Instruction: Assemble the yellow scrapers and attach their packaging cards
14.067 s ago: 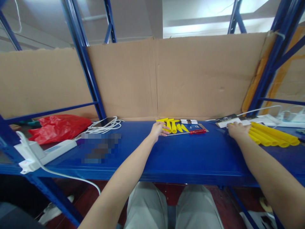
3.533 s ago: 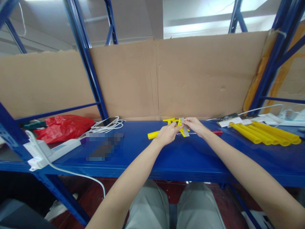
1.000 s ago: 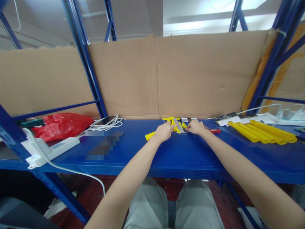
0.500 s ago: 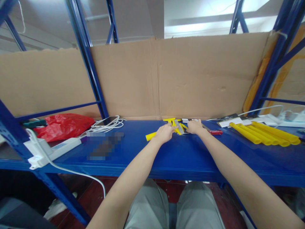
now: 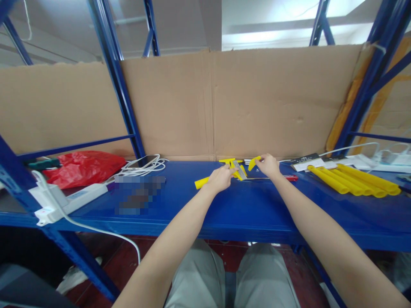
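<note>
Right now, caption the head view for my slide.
Left hand grips a yellow tool, right hand holds a yellow piece, over a blue shelf.

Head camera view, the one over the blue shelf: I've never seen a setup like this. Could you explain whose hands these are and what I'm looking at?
There is no robot here: these are a person's two bare hands. Every picture comes from one camera worn on that person's head, looking forward and down.

At the blue shelf, the left hand holds a yellow tube-like piece. A flat grey plate shows at that hand's fingertips; whether the two are joined is hidden. The right hand pinches a small yellow piece.

A red-handled screwdriver lies by the right wrist. Farther right are several yellow tubes; on the left are a red plastic bag, white cable and a white power strip. Cardboard stands behind.
</note>
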A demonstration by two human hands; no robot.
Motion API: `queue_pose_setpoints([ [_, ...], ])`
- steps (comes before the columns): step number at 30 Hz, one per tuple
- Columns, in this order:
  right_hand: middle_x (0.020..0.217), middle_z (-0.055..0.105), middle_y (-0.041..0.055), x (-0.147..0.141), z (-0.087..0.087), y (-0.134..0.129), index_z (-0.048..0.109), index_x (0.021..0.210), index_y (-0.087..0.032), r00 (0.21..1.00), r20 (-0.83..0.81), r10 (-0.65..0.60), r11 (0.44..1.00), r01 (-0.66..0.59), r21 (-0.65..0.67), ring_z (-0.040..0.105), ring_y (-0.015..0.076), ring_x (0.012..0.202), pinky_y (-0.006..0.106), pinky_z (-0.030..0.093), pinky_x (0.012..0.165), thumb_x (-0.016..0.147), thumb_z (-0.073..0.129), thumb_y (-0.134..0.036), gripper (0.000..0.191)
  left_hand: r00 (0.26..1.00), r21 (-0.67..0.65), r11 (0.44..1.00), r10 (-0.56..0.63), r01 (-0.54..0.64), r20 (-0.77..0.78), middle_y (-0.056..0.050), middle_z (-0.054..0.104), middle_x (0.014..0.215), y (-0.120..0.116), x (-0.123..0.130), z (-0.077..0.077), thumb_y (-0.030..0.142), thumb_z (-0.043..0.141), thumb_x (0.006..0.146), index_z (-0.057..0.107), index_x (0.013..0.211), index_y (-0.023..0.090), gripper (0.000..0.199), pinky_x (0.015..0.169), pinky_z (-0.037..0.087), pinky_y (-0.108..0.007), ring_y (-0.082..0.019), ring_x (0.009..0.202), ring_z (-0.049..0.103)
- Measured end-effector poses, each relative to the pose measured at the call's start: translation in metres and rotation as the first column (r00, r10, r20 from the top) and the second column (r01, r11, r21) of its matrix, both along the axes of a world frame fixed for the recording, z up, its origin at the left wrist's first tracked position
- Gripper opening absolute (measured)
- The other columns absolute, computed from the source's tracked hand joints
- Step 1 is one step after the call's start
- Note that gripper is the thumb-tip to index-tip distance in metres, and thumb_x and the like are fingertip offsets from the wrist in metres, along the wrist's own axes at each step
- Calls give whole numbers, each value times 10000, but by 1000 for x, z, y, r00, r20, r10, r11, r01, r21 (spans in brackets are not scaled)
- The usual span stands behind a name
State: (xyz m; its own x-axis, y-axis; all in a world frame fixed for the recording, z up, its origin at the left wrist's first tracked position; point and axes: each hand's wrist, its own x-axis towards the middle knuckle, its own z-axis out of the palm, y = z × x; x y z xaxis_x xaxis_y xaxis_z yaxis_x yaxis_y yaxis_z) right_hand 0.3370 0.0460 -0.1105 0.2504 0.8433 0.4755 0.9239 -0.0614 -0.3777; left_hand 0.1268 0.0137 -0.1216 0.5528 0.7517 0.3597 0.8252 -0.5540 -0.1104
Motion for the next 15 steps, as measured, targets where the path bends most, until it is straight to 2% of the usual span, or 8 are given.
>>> queue_pose_setpoints([
  [3, 1010, 682, 147, -1, 3, 2, 661, 887, -142, 984, -172, 56, 992, -36, 122, 628, 244, 939, 317, 451, 794, 825, 453, -290, 263, 1000, -8, 1000, 10, -10, -4, -89, 552, 1160, -1, 0, 0, 231, 404, 927, 458, 1353, 296, 434, 875, 479, -308, -206, 1027, 596],
  [5, 945, 693, 149, -4, 4, 3, 620, 918, -132, 935, -341, 97, 985, -41, 168, 659, 220, 824, 289, 470, 726, 845, 429, -286, 256, 1000, -13, 1000, 7, -7, -7, -91, 551, 1165, 0, 0, 1, 235, 405, 929, 451, 1358, 298, 436, 878, 478, -308, -206, 1030, 595],
  [8, 825, 699, 122, -10, 4, 4, 534, 1035, -137, 804, -568, 175, 976, -65, 210, 660, 185, 610, 266, 476, 577, 890, 379, -343, 295, 1000, -19, 1000, -6, 6, -2, -88, 553, 1168, 0, 0, 0, 245, 408, 932, 466, 1348, 300, 424, 886, 472, -298, -199, 1039, 591],
  [11, 746, 683, 80, -16, 3, 3, 471, 1070, -169, 679, -692, 244, 968, -122, 221, 633, 160, 507, 241, 446, 459, 912, 349, -417, 318, 1000, -21, 1000, -13, 13, 6, -82, 561, 1170, 0, 1, 0, 243, 414, 931, 487, 1334, 299, 414, 892, 466, -287, -191, 1042, 590],
  [15, 622, 642, 42, -24, 3, -2, 472, 1008, -169, 506, -825, 251, 967, -174, 188, 590, 130, 431, 212, 436, 409, 926, 330, -331, 231, 1000, -17, 1000, -11, 11, 5, -77, 574, 1160, -1, 1, 1, 240, 419, 929, 477, 1348, 291, 426, 889, 462, -275, -188, 1044, 592],
])
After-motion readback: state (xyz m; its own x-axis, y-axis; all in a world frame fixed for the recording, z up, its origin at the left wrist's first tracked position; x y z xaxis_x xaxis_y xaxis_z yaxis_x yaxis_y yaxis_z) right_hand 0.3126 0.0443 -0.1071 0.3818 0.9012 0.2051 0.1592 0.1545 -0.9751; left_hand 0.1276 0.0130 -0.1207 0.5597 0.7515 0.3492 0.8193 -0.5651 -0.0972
